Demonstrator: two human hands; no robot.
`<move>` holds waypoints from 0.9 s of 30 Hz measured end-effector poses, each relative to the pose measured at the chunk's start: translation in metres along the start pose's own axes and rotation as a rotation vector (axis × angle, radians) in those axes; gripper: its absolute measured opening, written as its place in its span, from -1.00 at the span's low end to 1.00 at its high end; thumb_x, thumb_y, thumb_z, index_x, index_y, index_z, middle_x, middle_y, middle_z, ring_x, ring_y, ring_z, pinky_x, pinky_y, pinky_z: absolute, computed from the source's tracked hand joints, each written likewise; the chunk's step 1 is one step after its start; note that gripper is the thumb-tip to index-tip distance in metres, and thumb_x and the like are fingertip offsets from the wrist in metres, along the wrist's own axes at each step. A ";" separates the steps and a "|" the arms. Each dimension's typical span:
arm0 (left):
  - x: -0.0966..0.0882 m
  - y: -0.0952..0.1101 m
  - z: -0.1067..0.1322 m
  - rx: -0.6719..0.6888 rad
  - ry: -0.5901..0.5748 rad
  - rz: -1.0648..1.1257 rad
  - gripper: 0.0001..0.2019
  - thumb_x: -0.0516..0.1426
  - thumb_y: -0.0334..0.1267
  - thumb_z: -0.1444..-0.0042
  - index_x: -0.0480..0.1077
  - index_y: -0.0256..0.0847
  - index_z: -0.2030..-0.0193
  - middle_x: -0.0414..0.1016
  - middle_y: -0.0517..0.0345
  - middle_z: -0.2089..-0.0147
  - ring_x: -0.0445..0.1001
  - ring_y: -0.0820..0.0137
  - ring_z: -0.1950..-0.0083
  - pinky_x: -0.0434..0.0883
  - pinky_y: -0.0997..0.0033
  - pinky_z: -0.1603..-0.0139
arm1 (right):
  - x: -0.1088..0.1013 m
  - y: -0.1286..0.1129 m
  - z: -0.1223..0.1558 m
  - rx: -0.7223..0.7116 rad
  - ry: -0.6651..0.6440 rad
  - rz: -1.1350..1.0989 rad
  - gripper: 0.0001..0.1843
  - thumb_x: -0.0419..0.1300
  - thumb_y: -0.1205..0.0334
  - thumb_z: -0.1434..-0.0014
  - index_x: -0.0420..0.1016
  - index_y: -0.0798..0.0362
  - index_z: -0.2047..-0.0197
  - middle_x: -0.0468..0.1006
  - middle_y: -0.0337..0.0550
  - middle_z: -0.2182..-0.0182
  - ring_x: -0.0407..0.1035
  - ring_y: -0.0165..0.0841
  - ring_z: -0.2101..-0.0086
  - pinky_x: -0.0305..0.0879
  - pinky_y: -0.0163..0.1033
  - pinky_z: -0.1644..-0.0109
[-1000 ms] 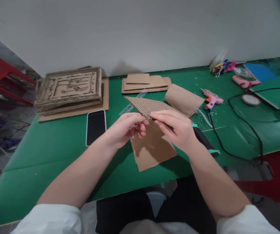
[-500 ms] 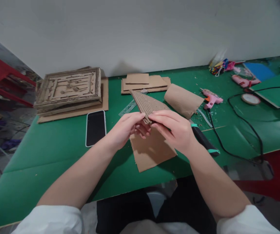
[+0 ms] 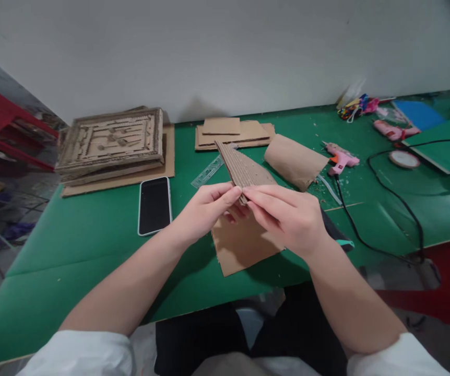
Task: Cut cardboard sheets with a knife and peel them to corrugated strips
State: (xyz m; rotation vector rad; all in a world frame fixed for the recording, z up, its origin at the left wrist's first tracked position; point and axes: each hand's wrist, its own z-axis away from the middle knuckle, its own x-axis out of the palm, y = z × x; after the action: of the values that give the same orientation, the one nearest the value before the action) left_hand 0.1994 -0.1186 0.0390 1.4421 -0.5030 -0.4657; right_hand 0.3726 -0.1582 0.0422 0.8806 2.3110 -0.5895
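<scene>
Pinching the near end of ridged cardboard (image 3: pixel 248 167) above the table (image 3: pixel 188 284), left hand (image 3: pixel 204 211) and right hand (image 3: pixel 293 214) now aim its far tip more toward the back edge, seemingly easing close fingerwork.

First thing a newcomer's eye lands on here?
Probably the ridged cardboard piece, pinched at its near end between the left hand and right hand, mid-frame above the green table. Next, likely the framed cardboard relief at the table's back left, then the bright pink glue gun with its black cord, right of the curled brown sheet.
</scene>
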 end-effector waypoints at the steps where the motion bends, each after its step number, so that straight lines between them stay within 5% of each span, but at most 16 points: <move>1: 0.000 0.000 0.000 -0.002 0.004 -0.009 -0.69 0.04 -0.08 -0.13 0.36 -0.29 0.46 0.47 0.15 0.47 0.43 0.50 0.46 0.39 0.51 0.43 | -0.001 -0.001 -0.001 -0.011 -0.004 0.025 -0.81 0.10 0.37 -0.12 0.47 0.11 0.19 0.57 -0.15 0.25 0.45 -0.43 0.27 0.38 -0.38 0.22; 9: 0.004 0.003 0.002 -0.003 -0.001 -0.058 -0.69 0.03 -0.09 -0.14 0.37 -0.31 0.44 0.45 0.15 0.46 0.42 0.50 0.45 0.40 0.51 0.43 | -0.003 -0.003 0.001 -0.074 -0.002 0.184 -0.83 0.10 0.34 -0.12 0.47 0.11 0.22 0.58 -0.18 0.29 0.46 -0.45 0.34 0.37 -0.41 0.28; 27: 0.008 0.003 0.001 -0.072 -0.007 0.044 -0.71 0.04 -0.11 -0.12 0.44 -0.30 0.35 0.48 0.09 0.41 0.43 0.44 0.40 0.39 0.49 0.44 | 0.007 -0.004 0.001 0.043 0.098 0.169 -0.85 0.10 0.40 -0.06 0.50 0.09 0.33 0.58 -0.24 0.41 0.44 -0.48 0.43 0.33 -0.42 0.37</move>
State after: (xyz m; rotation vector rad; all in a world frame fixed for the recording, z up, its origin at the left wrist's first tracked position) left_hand 0.2051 -0.1240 0.0428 1.3579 -0.5173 -0.4498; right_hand 0.3658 -0.1585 0.0378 1.1345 2.2880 -0.5354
